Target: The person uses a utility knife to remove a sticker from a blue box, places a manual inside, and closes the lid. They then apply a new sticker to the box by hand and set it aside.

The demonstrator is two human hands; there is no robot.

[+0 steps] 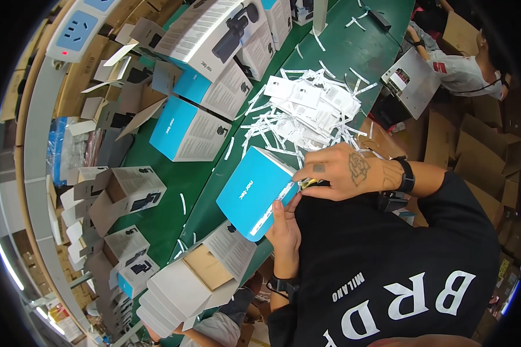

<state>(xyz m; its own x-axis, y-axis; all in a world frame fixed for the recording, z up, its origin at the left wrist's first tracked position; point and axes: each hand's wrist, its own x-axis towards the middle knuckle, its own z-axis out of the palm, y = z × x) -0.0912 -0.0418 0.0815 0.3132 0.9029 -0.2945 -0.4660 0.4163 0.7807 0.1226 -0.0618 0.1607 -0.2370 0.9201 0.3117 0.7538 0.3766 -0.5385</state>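
Observation:
A blue-and-white carton (249, 188) is tilted in front of me above the green table. My left hand (285, 230) grips its near lower edge, thumb on the blue face and fingers behind. A white printed strip (265, 220) runs along that edge beside the thumb. At the carton's right corner, my right hand (338, 172) is closed, its fingertips pinched around something small, partly yellow and dark; its kind is hidden. Beyond the hands lies a heap of white printed leaflets and paper strips (312, 104).
Open empty cartons (205, 272) stand at the near left, and more (121, 194) along the left side. Closed blue-and-white cartons (185, 130) are stacked behind. A white power strip (75, 32) hangs at upper left. Co-workers' arms (463, 72) show at upper right and bottom.

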